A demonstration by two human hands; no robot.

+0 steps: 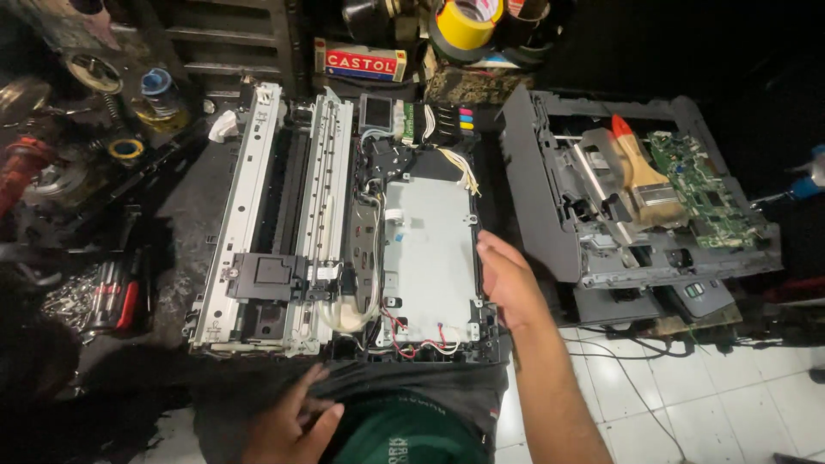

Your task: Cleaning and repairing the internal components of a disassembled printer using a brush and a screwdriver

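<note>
Dark cloth (361, 387), cluttered workbench (185, 202), white tiled floor (687, 404)

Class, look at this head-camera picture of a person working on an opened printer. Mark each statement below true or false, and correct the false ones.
1. The right hand rests on the right edge of the opened printer. True.
2. The left hand grips a screwdriver. False: it holds no tool and lies at the dark cloth near the person's lap.
3. A paintbrush lies on the removed grey cover to the right. True.
4. The roll of yellow tape sits on the white floor tiles. False: it sits at the top, behind the printer.
5. The grey metal plate lies beside the right hand. True.
</note>
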